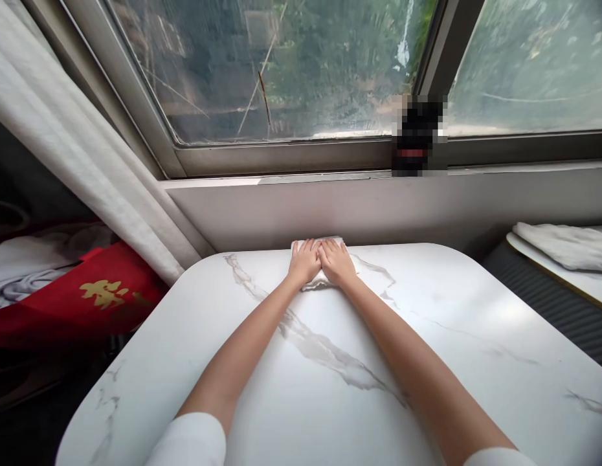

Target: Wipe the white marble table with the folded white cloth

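Observation:
A folded white cloth (322, 282) lies at the far edge of a white marble-patterned table (262, 382). Both arms reach straight out to it. My left hand (305, 262) rests flat on the cloth's left part, fingers stretched toward the window. Beside it, touching along the thumb side, my right hand (336, 260) presses flat on the right part. Neither hand has its fingers wrapped round the cloth. Its rims show in front of the hands and beyond the fingertips.
Behind the table are a low wall (243, 210) and a sliding window (291, 77). A pale curtain (87, 123) hangs at left, near a red cloth (63, 298) with gold print. To the right, another white cloth (568, 246) lies on a white-topped, dark ribbed piece (538, 304).

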### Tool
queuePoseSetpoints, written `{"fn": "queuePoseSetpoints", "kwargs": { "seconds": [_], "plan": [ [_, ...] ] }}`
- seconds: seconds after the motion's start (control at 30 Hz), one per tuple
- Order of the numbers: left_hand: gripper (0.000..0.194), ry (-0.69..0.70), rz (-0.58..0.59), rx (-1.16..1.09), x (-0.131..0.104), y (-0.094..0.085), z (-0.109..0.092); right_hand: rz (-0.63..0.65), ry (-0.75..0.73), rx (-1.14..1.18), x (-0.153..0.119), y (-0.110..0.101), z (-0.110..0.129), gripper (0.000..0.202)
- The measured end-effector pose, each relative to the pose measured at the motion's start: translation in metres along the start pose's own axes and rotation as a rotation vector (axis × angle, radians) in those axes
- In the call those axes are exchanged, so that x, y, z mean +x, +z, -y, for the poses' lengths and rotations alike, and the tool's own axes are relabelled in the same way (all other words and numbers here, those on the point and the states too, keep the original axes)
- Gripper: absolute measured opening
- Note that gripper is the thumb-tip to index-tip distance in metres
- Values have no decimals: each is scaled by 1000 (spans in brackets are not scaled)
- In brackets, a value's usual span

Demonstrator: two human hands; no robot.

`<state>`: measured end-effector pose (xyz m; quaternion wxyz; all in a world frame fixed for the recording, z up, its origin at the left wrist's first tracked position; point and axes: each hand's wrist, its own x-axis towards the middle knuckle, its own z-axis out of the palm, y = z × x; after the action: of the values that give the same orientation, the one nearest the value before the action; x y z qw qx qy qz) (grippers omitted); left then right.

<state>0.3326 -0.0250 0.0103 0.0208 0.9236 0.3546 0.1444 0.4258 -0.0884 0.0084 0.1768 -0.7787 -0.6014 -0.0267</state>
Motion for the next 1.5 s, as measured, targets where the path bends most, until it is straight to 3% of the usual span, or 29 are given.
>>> {"fn": "queuePoseSetpoints", "kwargs": {
  "seconds": [0.17,0.33,0.53,0.8,0.97,1.1,1.2,1.33,1.5],
  "plan": [
    [46,-16,-20,14,-14,-1,-13,-4,-29,-12,-15,-5,-3,53],
    [47,-24,-39,10,-50,-4,-37,21,-70,-43,-53,-16,-6,53],
    [48,37,-21,-43,-117,-16,-66,54,-109,-41,-129,-34,0,53],
    [55,273,67,-185,-219,-39,-102,93,-167,81,-248,-68,2,55],
    [69,452,218,-263,-246,-57,-109,-21,-282,55,-295,-78,-5,69],
    [65,448,327,-291,-231,-60,-108,-18,-275,42,-294,-79,-18,71],
    [58,367,306,-247,-199,-47,-114,66,-165,29,-267,-75,-33,61],
    [53,323,210,-165,-130,-20,-125,122,12,-57,-200,-66,-58,56],
    [52,246,191,-67,-28,5,-126,93,71,-138,-109,-55,-97,58]
  ]
}}
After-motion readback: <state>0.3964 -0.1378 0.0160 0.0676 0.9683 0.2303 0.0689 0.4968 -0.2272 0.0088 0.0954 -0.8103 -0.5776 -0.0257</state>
